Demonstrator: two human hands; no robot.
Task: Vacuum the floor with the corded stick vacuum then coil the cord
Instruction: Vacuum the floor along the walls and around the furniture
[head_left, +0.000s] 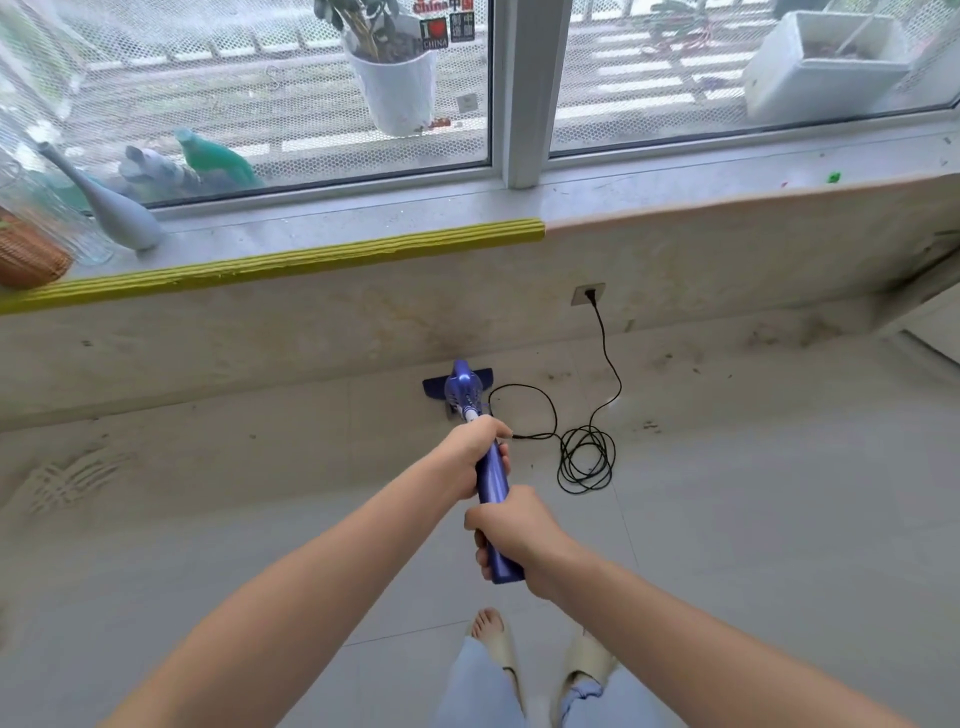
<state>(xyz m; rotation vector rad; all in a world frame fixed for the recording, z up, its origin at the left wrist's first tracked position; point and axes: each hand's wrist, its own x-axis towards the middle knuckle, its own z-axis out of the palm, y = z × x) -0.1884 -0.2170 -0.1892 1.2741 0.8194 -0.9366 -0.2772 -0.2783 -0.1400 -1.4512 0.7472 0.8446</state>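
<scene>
**Both hands on the vacuum at the foot of the window wall**

Pale floor tiles (727, 519) run up to a low stained wall under a wide window, and that is where the stick vacuum (464, 391) stands, its blue floor head (435, 387) pressed close against the base of the wall. The purple handle (492, 480) slopes back toward the person. The left hand (475, 449) is wrapped around the handle higher up the shaft, fingers curled tight about it; the right hand (511, 532) grips the near end in the same way, knuckles uppermost.

A black cord (587, 460) leaves the vacuum near the left hand, loops loosely on the tiles just to the right (several overlapping turns, not a neat coil), then climbs to a plug in the wall socket (588, 294).

On the sill (415, 223) stand a slim grey vase (111, 205) and a wicker basket (28, 254) at the far left, and a yellow foam strip (291, 262) edges the ledge. Beyond the glass sits a white plant pot (400, 88). Two feet in beige slippers (584, 662) show at the bottom.
</scene>
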